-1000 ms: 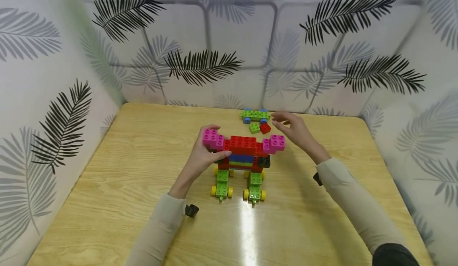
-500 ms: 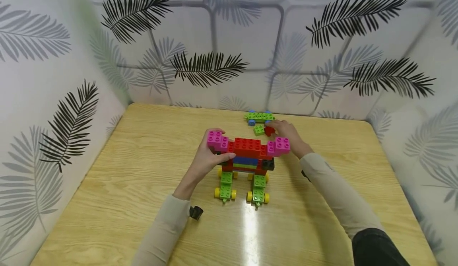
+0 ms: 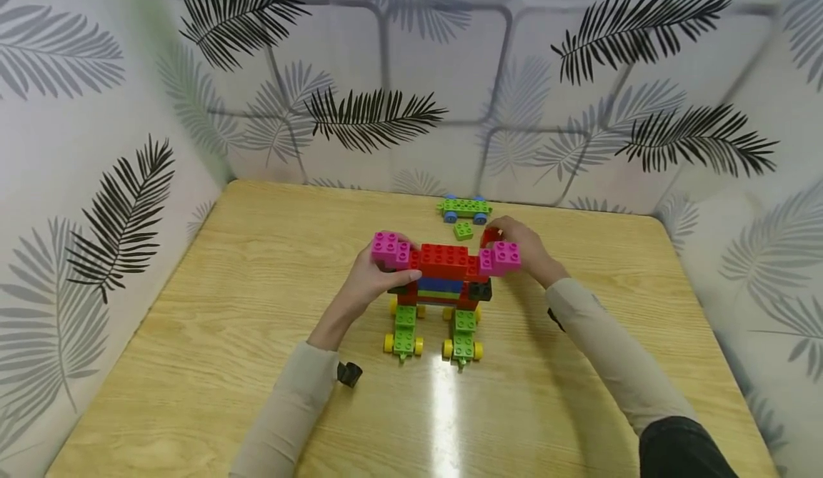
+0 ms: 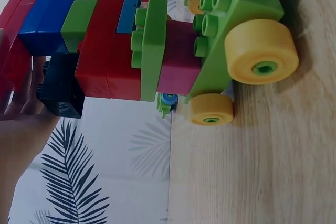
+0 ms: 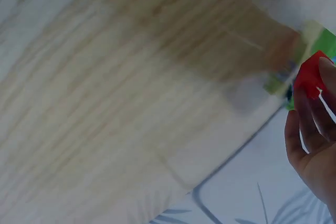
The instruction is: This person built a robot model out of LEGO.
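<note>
A toy figure of building bricks (image 3: 444,262) stands mid-table on two green wheeled bases with yellow wheels. Its body stacks red, blue and green bricks, with pink bricks at both upper ends and black ones lower at the sides. My left hand (image 3: 366,283) grips the figure's left upper part, thumb on the front; the left wrist view shows fingers behind a black brick (image 4: 62,85). Just behind the figure's right end, my right hand (image 3: 526,248) pinches a small red brick (image 5: 311,74), partly hidden by the fingers. In the head view, the figure's right pink bricks stand in front of that hand.
Beyond the figure, a green brick (image 3: 463,231) lies on the wooden table (image 3: 257,264). Behind it stands a green wheeled base (image 3: 464,208) with blue wheels, near the table's back edge. A leaf-patterned backdrop (image 3: 444,156) rises directly behind and along both sides.
My right hand has reached in from the right, taken the red brick from beside the green one and lifted it towards the figure. The left hand keeps its grip.
</note>
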Motion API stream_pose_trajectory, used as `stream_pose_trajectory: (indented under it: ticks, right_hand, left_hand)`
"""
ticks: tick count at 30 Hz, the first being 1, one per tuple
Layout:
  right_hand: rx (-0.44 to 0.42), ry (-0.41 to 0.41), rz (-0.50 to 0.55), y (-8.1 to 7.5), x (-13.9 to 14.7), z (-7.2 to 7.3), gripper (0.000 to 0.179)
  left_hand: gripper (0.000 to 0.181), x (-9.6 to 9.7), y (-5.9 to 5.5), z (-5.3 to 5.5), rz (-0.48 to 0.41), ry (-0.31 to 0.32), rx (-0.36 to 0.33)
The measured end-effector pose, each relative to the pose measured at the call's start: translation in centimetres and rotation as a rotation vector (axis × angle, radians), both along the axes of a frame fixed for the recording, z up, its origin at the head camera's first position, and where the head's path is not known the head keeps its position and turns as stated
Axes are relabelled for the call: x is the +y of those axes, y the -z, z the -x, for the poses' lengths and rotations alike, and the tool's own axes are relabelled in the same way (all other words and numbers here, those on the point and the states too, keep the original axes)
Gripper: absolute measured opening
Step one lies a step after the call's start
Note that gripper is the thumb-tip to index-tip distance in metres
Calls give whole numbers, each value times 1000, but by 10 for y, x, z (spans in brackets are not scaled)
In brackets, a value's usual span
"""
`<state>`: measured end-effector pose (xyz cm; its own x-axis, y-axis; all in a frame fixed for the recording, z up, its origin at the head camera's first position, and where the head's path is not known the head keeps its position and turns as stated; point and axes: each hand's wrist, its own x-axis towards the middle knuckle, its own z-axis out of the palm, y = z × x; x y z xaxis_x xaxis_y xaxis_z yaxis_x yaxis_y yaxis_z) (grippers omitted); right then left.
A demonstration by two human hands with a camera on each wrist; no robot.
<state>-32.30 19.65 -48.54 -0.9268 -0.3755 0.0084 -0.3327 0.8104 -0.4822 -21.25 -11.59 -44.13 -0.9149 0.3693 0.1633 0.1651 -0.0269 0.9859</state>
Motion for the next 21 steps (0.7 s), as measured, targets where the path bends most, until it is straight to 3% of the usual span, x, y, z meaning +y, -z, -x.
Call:
stream_pose_trajectory:
  ticks: [5, 10, 17, 21]
  right_hand:
    - [74, -11, 94, -26, 5, -3, 44]
    - [98, -65, 186, -71, 0, -16, 43]
    - [139, -191, 208, -144, -22, -53, 36]
    - [197, -290, 161, -170, -38, -80, 35]
  left_hand:
    - [42, -3, -1, 3, 40, 18, -28]
    - [41, -7, -3, 5, 56, 66, -41]
    - [41, -7, -3, 9, 60, 93, -43]
    - [42, -7, -4, 10, 50, 94, -54]
